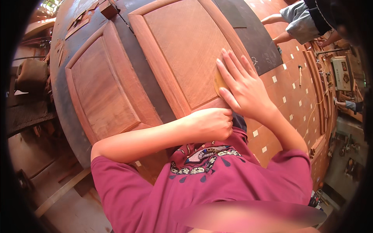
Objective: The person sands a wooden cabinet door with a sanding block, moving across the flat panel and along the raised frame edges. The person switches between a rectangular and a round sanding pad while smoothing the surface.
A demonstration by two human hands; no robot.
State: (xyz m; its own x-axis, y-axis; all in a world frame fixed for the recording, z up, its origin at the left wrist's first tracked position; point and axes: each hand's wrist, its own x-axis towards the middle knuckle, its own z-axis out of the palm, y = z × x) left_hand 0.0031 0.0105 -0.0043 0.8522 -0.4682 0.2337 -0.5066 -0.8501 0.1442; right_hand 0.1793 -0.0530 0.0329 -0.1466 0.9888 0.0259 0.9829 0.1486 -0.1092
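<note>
A large reddish-brown wooden panel door [182, 42] with a raised frame lies flat on a dark work table. My right hand [244, 89] is spread over the door's right frame rail near its closest corner, fingers stretched forward. Under its palm, a yellow piece of sandpaper [220, 84] is pressed to the wood and shows only between thumb and forefinger. My left hand [213, 123] is curled into a fist at the near end of the door, below the right hand. What its fingers hold, if anything, is hidden.
A smaller framed wooden panel [103, 85] lies to the left on the dark table [256, 46]. A wood block [108, 9] and offcuts sit at the far left. Another person's legs [297, 23] are at the upper right. A hammer [300, 75] and long boards [315, 87] lie on the tiled floor.
</note>
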